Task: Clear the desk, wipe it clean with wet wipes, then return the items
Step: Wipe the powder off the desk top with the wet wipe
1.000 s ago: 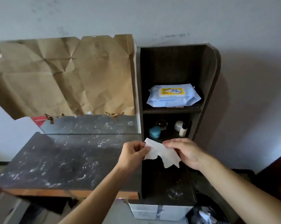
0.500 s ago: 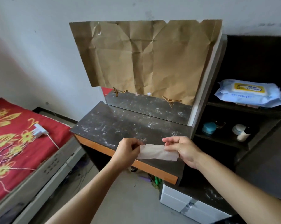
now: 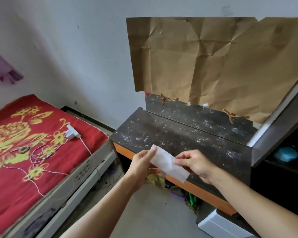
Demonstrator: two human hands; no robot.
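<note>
A white wet wipe (image 3: 167,162), folded into a strip, hangs in the air just above the front edge of the dark marbled desk (image 3: 179,134). My left hand (image 3: 142,163) pinches its left end and my right hand (image 3: 194,163) pinches its right part. The desk top is bare and speckled with pale dust marks. A mirror behind it is mostly covered by creased brown paper (image 3: 213,62).
A bed with a red flowered cover (image 3: 24,152) stands to the left, with a white plug and cord (image 3: 72,133) on it. A dark shelf unit (image 3: 282,134) adjoins the desk on the right, holding a blue jar (image 3: 285,154). A white box (image 3: 222,225) sits on the floor.
The view has swung left, from the shelf unit with the wipes pack to the desk and bed. The wipe went from crumpled to a flat folded strip, and both hands now hold it over the desk edge.
</note>
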